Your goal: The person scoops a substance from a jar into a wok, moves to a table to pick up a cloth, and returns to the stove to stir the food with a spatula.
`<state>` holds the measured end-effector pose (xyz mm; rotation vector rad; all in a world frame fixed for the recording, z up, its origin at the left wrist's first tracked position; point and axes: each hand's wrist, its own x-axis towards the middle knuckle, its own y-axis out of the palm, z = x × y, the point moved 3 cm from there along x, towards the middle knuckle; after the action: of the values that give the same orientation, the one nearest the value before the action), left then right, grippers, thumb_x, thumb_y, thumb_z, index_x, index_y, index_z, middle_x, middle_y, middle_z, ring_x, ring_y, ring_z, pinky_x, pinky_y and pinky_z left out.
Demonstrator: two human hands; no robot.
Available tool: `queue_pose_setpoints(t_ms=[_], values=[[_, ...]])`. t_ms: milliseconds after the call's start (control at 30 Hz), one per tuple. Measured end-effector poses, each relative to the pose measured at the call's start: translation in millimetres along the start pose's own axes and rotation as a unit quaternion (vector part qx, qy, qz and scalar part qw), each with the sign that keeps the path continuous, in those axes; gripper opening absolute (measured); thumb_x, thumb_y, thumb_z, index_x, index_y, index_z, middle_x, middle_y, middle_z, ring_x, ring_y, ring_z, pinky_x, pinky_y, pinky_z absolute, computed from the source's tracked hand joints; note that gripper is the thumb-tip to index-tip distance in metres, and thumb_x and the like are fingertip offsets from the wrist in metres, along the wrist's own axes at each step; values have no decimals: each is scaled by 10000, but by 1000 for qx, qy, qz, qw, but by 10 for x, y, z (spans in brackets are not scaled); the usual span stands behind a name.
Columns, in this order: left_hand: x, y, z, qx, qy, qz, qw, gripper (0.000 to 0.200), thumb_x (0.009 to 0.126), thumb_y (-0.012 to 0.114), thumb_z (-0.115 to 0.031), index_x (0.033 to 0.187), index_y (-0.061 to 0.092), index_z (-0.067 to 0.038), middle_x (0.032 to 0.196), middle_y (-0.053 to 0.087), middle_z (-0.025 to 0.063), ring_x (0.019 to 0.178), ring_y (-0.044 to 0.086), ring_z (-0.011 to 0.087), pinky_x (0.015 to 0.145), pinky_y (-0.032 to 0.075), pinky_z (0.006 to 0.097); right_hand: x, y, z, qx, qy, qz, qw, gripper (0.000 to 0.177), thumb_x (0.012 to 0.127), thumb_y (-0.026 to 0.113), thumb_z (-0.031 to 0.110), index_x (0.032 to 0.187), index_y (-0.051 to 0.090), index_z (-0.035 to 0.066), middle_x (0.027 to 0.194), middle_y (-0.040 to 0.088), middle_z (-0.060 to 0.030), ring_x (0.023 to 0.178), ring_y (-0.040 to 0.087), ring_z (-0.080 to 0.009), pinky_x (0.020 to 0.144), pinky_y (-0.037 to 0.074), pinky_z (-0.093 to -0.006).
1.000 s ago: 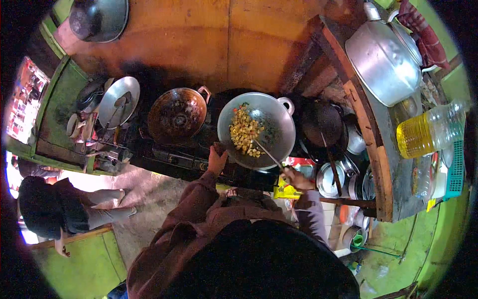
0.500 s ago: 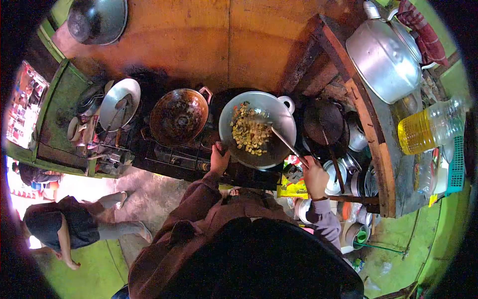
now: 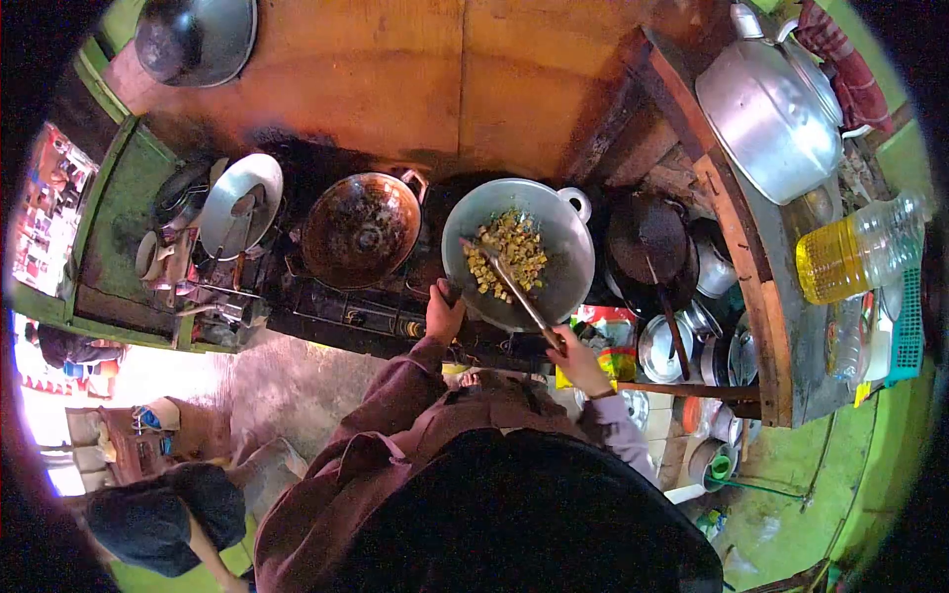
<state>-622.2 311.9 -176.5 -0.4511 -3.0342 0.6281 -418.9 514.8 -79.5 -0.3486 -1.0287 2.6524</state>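
A wide grey metal wok [image 3: 568, 262] holds small diced, browned food [image 3: 519, 252] with green and red bits. My right hand [image 3: 581, 364] is closed around the handle of a long metal spatula [image 3: 524, 294], whose head is down among the food on the wok's left side. At the wok's lower left edge, my left hand [image 3: 445, 314] is wrapped round its near handle, with something dark between the fingers. The wok's other handle [image 3: 575, 204] shows at the upper right.
Left of the wok sit a browned, empty wok [image 3: 361, 232] and a pale pan [image 3: 240, 203] with a ladle. A dark pan [image 3: 647, 237] stands at right. A big kettle [image 3: 771, 124] and an oil bottle [image 3: 835, 267] rest on the wooden shelf. Another person [image 3: 168, 514] is at lower left.
My right hand has moved left and slightly down, and the spatula head has swept from the wok's right side to its left. The food has shifted into a tighter heap. The other person has moved lower.
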Motion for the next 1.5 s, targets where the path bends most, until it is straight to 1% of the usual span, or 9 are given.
queue_pose_setpoints(t_ms=[267, 633, 800, 1000, 1100, 1300, 1367, 1467, 1500], values=[[-13, 90, 159, -13, 23, -6, 1000, 390, 747, 647, -214, 942, 366, -27, 809, 509, 187, 734, 530, 380, 659, 426, 413, -495, -1247, 487, -339, 16, 36, 940, 374, 801, 597, 250, 1164, 514, 214, 750, 637, -137, 643, 619, -331, 533, 475, -439], [-241, 280, 254, -178, -93, 21, 979, 330, 761, 639, -210, 952, 459, -11, 866, 535, 57, 809, 517, 184, 757, 426, 307, -963, -1015, 738, -260, 153, 70, 951, 272, 820, 562, 211, 1090, 537, 198, 823, 622, -189, 746, 604, -388, 631, 484, -492], [-281, 280, 187, -192, -100, 31, 976, 343, 748, 649, -205, 975, 484, -7, 887, 549, 67, 818, 523, 174, 756, 429, 298, -470, -742, 416, -181, 16, 4, 983, 262, 851, 505, 180, 1109, 472, 147, 743, 612, -195, 677, 596, -393, 541, 453, -510], [-283, 277, 134, -176, -84, 28, 980, 341, 734, 659, -202, 953, 484, -9, 871, 549, 69, 810, 523, 168, 751, 430, 294, -936, -1652, 1093, -309, 121, 78, 940, 365, 793, 601, 219, 1140, 513, 144, 861, 639, -158, 755, 612, -366, 638, 476, -465], [-265, 336, 305, -187, -74, 23, 979, 333, 739, 659, -208, 937, 476, -14, 855, 540, 63, 798, 515, 165, 744, 429, 294, -1036, -1503, 1169, -352, 44, 39, 934, 381, 751, 623, 194, 1118, 523, 160, 829, 639, -143, 716, 611, -360, 619, 478, -466], [-253, 377, 367, -186, -73, 28, 979, 324, 745, 668, -200, 909, 440, -40, 841, 502, 47, 792, 477, 153, 728, 418, 298, -276, -709, 169, -366, 139, -1, 920, 262, 834, 527, 187, 1096, 526, 180, 719, 608, -172, 661, 608, -360, 556, 481, -455], [-183, 464, 562, -218, -62, 33, 974, 322, 744, 671, -192, 895, 426, -46, 846, 493, 47, 799, 468, 152, 730, 415, 302, -121, -906, 99, -202, -35, -57, 977, 310, 847, 527, 227, 1144, 465, 166, 730, 609, -188, 672, 601, -377, 571, 465, -480], [-160, 476, 549, -191, -37, 11, 981, 326, 738, 672, -185, 874, 410, -46, 848, 481, 46, 806, 459, 151, 737, 411, 303, -128, -1313, -64, -144, -65, -30, 987, 304, 860, 522, 238, 1145, 446, 163, 772, 616, -164, 723, 606, -364, 580, 456, -443], [-249, 334, 230, -169, -45, 19, 984, 335, 734, 674, -192, 872, 407, -44, 842, 480, 47, 798, 460, 153, 732, 412, 305, -203, -1507, 116, -186, 61, 47, 979, 290, 881, 494, 263, 1133, 440, 132, 750, 599, -160, 666, 605, -336, 557, 445, -431]])
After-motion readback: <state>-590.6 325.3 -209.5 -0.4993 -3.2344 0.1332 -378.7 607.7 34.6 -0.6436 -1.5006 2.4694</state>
